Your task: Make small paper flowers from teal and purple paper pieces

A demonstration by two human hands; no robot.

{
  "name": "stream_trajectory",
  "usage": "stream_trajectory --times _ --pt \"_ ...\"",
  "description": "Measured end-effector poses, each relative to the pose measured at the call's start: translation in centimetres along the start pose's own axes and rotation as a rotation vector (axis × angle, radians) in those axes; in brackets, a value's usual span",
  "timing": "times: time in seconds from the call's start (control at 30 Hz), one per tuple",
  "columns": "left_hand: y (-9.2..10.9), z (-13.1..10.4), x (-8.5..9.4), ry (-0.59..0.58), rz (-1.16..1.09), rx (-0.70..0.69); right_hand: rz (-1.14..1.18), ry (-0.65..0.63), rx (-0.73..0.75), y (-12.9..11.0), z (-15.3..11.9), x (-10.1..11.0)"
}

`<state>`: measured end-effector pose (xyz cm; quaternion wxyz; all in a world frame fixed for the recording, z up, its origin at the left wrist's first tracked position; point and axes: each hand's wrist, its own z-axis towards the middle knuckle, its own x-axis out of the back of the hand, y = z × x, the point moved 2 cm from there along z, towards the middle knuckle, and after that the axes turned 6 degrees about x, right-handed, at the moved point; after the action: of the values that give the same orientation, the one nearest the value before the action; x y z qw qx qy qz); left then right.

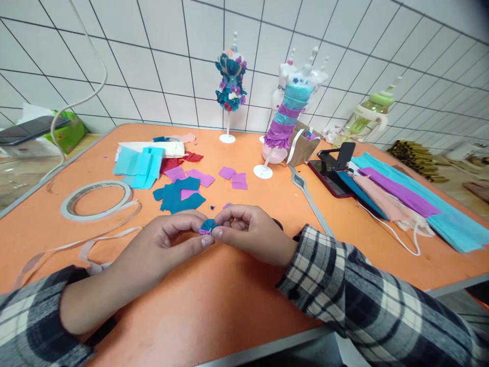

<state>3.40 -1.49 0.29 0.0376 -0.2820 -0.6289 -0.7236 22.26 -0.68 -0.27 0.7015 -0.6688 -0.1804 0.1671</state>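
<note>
Between my two hands is a small teal and purple crepe paper flower (208, 226), pinched from both sides. The fingers and thumb of my left hand (179, 235) grip its left edge. From the other side, my right hand (248, 232) pinches it with thumb and curled fingers. Just beyond my hands lie teal paper pieces (179, 200) and purple paper squares (239, 181). Behind them stand a mini dress form in teal ruffles (231, 81) and another dress form wrapped in blue and purple paper (286, 114).
A roll of double-sided tape (69, 206) lies at left, near loose tape strips. Light blue paper (141, 165) sits behind it. On the right are a phone (330, 178), a pair of scissors or tweezers (305, 188), folded paper strips (401, 191) and a green-lidded bottle (370, 117).
</note>
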Motion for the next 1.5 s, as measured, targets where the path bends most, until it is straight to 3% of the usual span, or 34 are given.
stream_trajectory --times 0.3,0.47,0.67,0.93,1.33,1.5 --pt "-0.27 -0.07 0.07 -0.016 0.024 0.040 0.015 -0.033 -0.034 0.29 0.00 -0.02" --pt "-0.01 0.15 0.27 0.068 0.026 0.032 -0.021 0.045 0.010 0.40 0.01 0.17" --pt "0.27 0.14 0.36 0.129 0.057 0.004 -0.003 0.044 -0.041 0.21 -0.09 0.10" --pt "0.00 0.10 0.16 0.071 0.122 0.011 -0.095 0.041 -0.035 -0.09 -0.07 0.01" --pt "-0.03 0.04 0.34 0.159 0.180 0.037 -0.322 0.068 0.093 0.33 -0.13 0.13" --pt "-0.21 -0.05 0.32 0.135 0.161 0.050 -0.352 0.108 0.139 0.20 -0.14 0.16"
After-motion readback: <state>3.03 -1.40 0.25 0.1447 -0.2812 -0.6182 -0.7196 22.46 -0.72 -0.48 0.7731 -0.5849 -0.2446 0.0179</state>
